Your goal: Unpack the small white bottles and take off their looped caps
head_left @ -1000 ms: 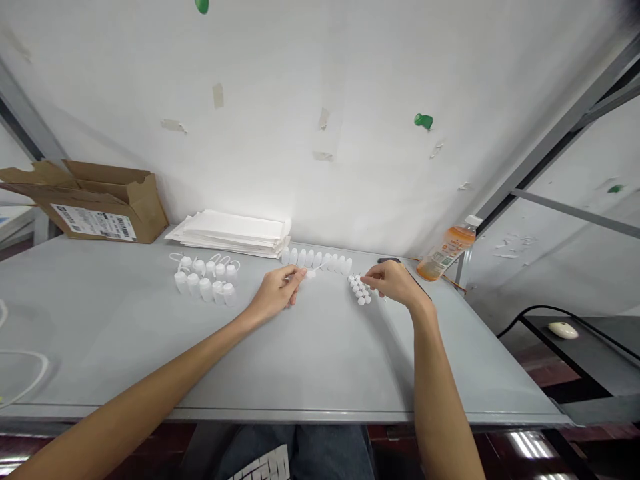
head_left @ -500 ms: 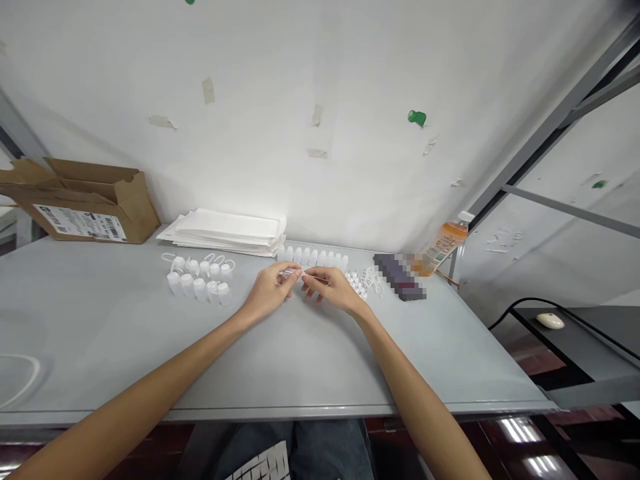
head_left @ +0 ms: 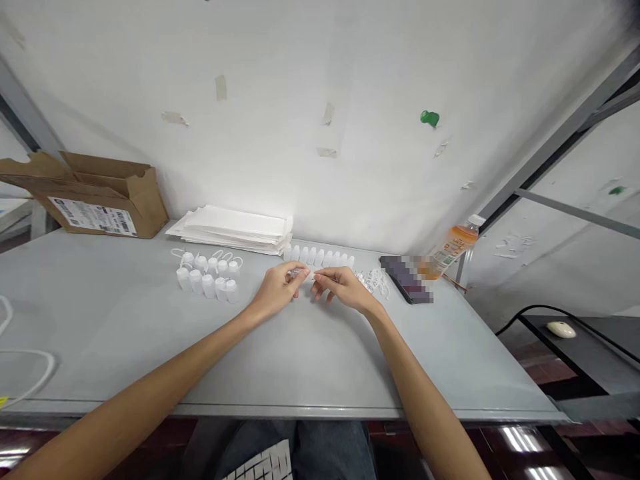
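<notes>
- Head view: a small translucent plastic piece [head_left: 299,272] is pinched in the fingertips of the left hand [head_left: 274,288], held just above the worktop [head_left: 125,333].
- The right hand [head_left: 345,287] reaches in from beside it, close but apart; whether it grips anything is hard to tell.
- Just behind lies a row of white plastic bottles [head_left: 317,257].
- Left: looped-cord bottles [head_left: 205,280].
- Right: a heap of white looped caps [head_left: 373,281].
</notes>
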The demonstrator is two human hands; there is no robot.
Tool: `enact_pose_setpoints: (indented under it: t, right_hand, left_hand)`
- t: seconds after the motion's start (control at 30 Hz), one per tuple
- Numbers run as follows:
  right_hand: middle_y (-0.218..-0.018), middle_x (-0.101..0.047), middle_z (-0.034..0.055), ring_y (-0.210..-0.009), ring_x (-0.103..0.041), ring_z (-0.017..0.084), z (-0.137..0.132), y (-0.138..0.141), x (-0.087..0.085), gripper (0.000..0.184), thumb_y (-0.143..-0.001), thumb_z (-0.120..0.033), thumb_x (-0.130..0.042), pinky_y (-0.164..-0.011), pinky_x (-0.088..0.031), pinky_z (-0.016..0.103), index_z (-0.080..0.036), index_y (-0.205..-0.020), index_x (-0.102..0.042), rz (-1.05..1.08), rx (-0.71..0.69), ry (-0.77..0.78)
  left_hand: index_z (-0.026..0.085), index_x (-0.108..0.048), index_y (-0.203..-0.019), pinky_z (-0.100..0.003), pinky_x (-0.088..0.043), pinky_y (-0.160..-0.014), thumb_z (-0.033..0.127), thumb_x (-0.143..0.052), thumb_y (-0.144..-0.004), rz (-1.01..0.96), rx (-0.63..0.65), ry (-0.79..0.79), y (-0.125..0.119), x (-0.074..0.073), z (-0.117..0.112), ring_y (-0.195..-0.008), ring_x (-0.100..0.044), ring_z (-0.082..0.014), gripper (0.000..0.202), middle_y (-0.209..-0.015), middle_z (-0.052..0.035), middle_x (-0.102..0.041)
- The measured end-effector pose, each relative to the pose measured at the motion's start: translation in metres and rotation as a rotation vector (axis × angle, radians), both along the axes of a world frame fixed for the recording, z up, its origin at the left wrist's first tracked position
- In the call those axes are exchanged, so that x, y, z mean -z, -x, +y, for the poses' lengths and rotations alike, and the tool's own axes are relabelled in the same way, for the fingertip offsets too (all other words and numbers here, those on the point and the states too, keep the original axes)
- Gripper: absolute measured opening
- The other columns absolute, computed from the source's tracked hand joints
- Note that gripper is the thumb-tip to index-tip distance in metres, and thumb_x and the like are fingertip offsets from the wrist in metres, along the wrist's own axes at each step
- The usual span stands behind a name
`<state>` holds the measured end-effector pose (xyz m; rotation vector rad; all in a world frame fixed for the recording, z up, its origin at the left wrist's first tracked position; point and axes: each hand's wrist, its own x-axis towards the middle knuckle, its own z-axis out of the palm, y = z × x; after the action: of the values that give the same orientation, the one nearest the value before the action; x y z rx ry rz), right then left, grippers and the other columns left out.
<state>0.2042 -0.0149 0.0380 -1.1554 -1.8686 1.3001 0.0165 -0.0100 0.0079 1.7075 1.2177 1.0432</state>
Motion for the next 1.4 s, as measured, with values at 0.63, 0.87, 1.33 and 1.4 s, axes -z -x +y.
enact_pose_setpoints:
  t: [0.63, 0.87, 1.33, 1.4]
  right_hand:
    - [-0.072, -0.069, 0.0065, -0.07, -0.061, 0.016, 0.009, -0.015, -0.003, 0.037, -0.088, -0.046, -0.051, -0.058, -0.052, 0.027, -0.015, -0.076, -0.068, -0.084, 0.08, -0.207]
    - [-0.071, -0.067, 0.0062, -0.069, -0.061, 0.016, 0.008, -0.019, -0.008, 0.036, -0.089, -0.043, -0.051, -0.06, -0.051, 0.027, -0.014, -0.075, -0.067, -0.071, 0.071, -0.196]
    - [-0.069, -0.066, 0.0069, -0.067, -0.061, 0.016, 0.012, -0.062, -0.018, 0.037, -0.081, -0.049, -0.061, -0.061, -0.052, 0.028, -0.015, -0.068, -0.067, -0.021, 0.326, -0.228]
    - [-0.07, -0.066, 0.0075, -0.07, -0.061, 0.017, 0.011, -0.079, -0.019, 0.037, -0.08, -0.051, -0.061, -0.058, -0.051, 0.027, -0.015, -0.073, -0.069, 0.037, 0.458, -0.276]
  left_hand:
    - [0.018, -0.051, -0.061, -0.021, -0.03, -0.041, 0.054, -0.054, -0.086, -0.182, -0.04, 0.066, -0.014, -0.004, -0.008, -0.034, -0.043, -0.009, 0.044, -0.039, 0.0066, -0.039]
    - [0.017, -0.048, -0.057, -0.02, -0.026, -0.037, 0.053, -0.06, -0.082, -0.295, -0.087, 0.1, -0.017, -0.005, -0.011, -0.032, -0.042, -0.0071, 0.045, -0.046, 0.0062, -0.039]
    - [0.018, -0.038, -0.055, -0.018, -0.023, -0.031, 0.053, -0.067, -0.076, -0.661, -0.265, 0.208, -0.006, -0.016, -0.012, -0.031, -0.037, -0.0039, 0.051, -0.049, 0.0092, -0.03]
    - [0.018, -0.039, -0.055, -0.018, -0.026, -0.032, 0.054, -0.066, -0.077, -0.645, -0.227, 0.172, -0.006, -0.016, -0.011, -0.033, -0.042, -0.0049, 0.05, -0.05, 0.0082, -0.033]
